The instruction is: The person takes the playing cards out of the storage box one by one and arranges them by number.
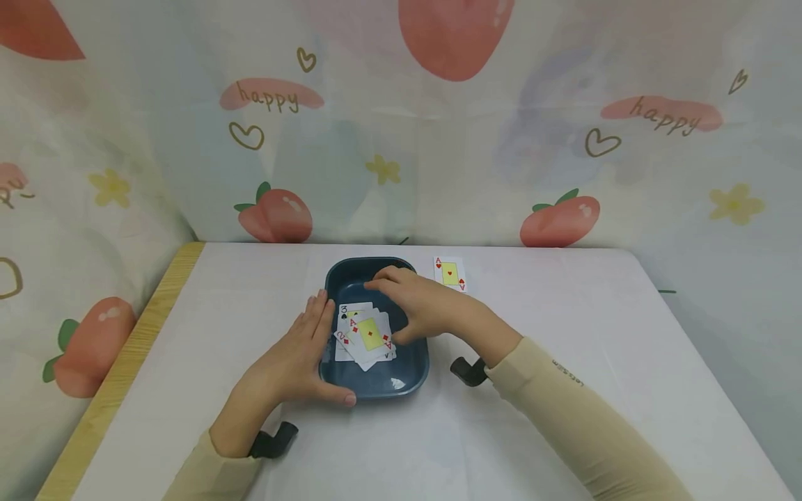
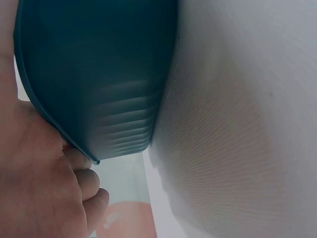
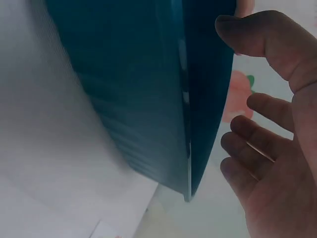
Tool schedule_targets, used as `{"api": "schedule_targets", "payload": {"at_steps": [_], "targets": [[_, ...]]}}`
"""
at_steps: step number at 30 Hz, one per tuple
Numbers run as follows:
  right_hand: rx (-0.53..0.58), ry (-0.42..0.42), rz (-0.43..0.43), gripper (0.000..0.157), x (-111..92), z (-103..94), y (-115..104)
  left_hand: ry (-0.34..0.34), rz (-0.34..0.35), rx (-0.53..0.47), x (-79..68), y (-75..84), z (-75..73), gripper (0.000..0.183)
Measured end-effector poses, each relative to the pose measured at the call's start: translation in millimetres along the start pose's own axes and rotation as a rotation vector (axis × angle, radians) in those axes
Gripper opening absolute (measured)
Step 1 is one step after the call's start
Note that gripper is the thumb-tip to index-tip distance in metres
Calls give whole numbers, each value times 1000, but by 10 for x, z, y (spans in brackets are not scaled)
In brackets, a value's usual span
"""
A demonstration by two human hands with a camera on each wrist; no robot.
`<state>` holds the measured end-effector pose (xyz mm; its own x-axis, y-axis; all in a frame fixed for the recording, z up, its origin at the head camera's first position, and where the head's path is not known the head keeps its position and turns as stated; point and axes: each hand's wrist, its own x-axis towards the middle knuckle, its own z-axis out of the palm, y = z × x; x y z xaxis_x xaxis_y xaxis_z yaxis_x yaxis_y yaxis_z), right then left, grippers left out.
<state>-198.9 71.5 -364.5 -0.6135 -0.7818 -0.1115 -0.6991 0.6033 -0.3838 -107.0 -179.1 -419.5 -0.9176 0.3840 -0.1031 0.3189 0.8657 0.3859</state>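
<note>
A dark blue rectangular dish (image 1: 410, 369) with rounded corners stands on the white table. Several playing cards (image 1: 370, 335) lie loosely piled inside it, an ace of diamonds on top. My left hand (image 1: 294, 362) rests along the dish's left rim, thumb spread toward the near edge; the left wrist view shows the hand (image 2: 39, 183) against the rim. Over the right side of the dish hovers my right hand (image 1: 420, 300), thumb and fingers apart with nothing between them. In the right wrist view its fingers (image 3: 252, 153) are loosely bent beside the dish wall (image 3: 129, 94).
An ace of hearts (image 1: 450, 268) lies face up on the table, behind the right forearm and right of the dish. A wooden strip (image 1: 125, 348) borders the table's left side. A patterned cloth (image 1: 438, 139) hangs behind the table.
</note>
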Motion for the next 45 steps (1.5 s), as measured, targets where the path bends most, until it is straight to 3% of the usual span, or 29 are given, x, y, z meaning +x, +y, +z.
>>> {"api": "schedule_targets", "payload": {"at_steps": [11,22,36,45], "targets": [[-54,-73,-2,94,142,233,-98,3,16,-2,-10,-8,-3,151],[-190,-148,29,95,245,412,-130,13,34,-7,-19,-7,-5,149],[-291,-168,51,96,345,490,-125,11,39,-6,-23,2,-30,149],[-321,-124,27,88,336,533,-125,2,34,-9,-20,18,-38,148]]}}
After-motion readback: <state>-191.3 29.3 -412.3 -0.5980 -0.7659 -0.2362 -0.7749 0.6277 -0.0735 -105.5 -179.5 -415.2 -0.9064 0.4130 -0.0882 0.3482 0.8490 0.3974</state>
